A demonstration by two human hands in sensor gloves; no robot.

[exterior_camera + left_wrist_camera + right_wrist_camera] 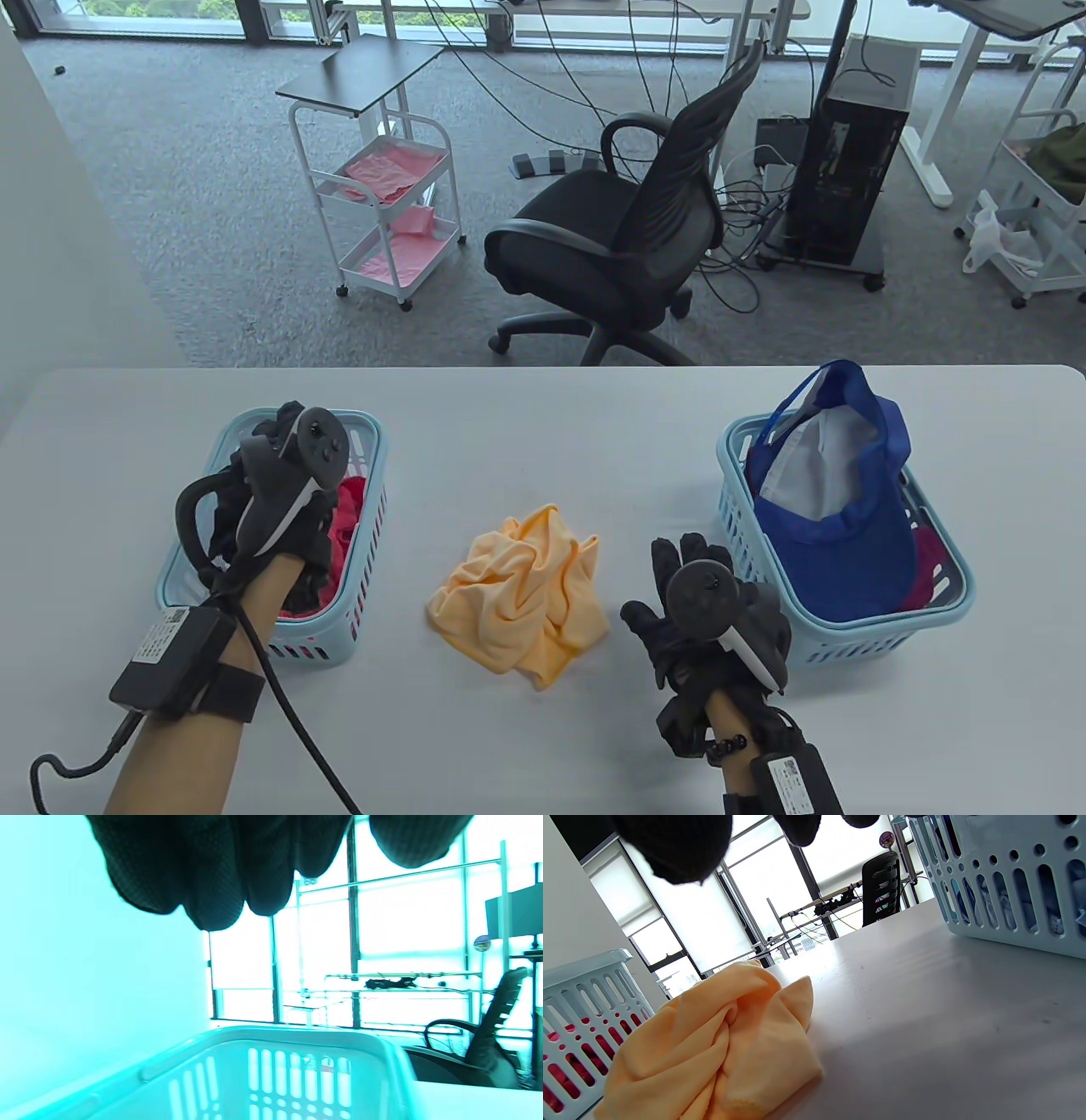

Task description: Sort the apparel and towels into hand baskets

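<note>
Black glove fabric covers my right hand (704, 620), which sits nearest me, low over the table (543, 407) with its fingers spread and straight, holding nothing; it lies between the orange cloth (522, 594) and the right basket (848, 641), just beside both. That crumpled orange cloth, soft and towel-like as far as I can judge, is the only loose piece I see on the tabletop, so I take it to be the last item waiting to be sorted. My left hand (280, 501) hovers over the left basket (361, 509), and from the left wrist view its fingers (212, 878) hang loosely with nothing in them, above the basket's far wall. Inside that basket lie dark and red fabrics, partly hidden by my hand, so I cannot name them. Farther right, the right basket holds a blue cap (848, 518) lying crown-down with its pale lining showing, on top of something magenta. By my reckoning the sorting is nearly done: both baskets are filled, one cloth remains, and my open right hand is the closer one to take it. Which basket it belongs in I cannot tell for sure.
</note>
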